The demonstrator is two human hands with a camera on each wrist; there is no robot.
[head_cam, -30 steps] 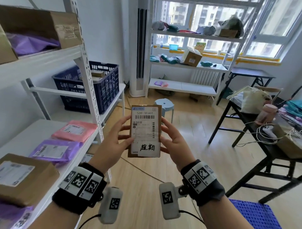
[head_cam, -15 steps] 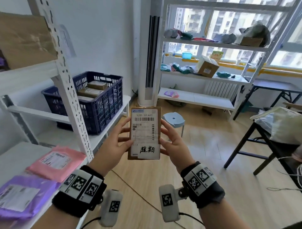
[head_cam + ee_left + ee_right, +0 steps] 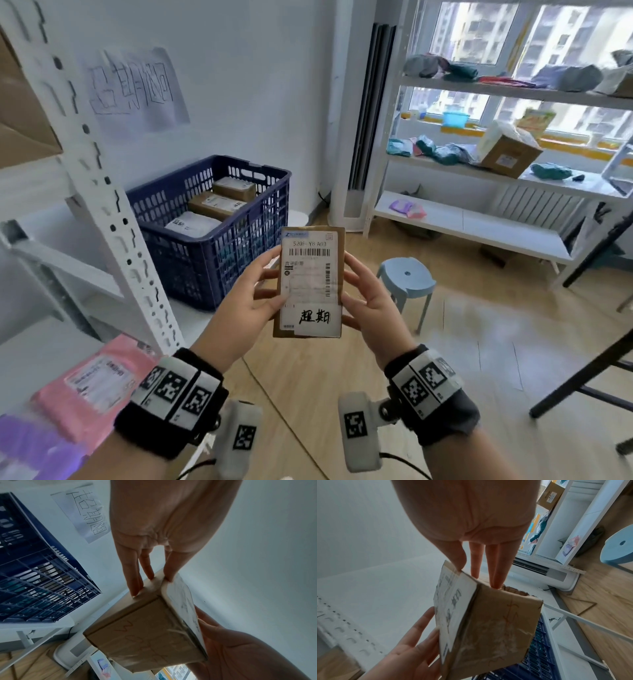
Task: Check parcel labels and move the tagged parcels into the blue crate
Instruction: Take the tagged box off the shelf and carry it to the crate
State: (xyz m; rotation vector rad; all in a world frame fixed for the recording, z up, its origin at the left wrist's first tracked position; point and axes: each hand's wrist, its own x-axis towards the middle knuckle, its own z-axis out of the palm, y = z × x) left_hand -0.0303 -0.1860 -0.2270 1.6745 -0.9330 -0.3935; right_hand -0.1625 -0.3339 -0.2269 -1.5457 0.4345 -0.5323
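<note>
I hold a small brown cardboard parcel (image 3: 310, 281) upright in front of me, its white shipping label and a handwritten tag facing me. My left hand (image 3: 263, 287) pinches its left edge, thumb on the front and fingers behind. My right hand (image 3: 356, 291) pinches the right edge the same way. The left wrist view shows the parcel (image 3: 145, 635) from below, the right wrist view shows its taped side (image 3: 491, 628). The blue crate (image 3: 212, 253) stands on the low white shelf just left of and beyond the parcel, with several parcels inside.
A white perforated shelf upright (image 3: 113, 219) rises between me and the crate. A pink mailer (image 3: 92, 380) and a purple one (image 3: 24, 442) lie on the near left shelf. A light-blue stool (image 3: 406, 277) stands on the floor to the right, a white rack (image 3: 479, 219) behind it.
My view has swung left and closer to the crate, which now fills more of the picture. Both hands keep the same hold on the parcel.
</note>
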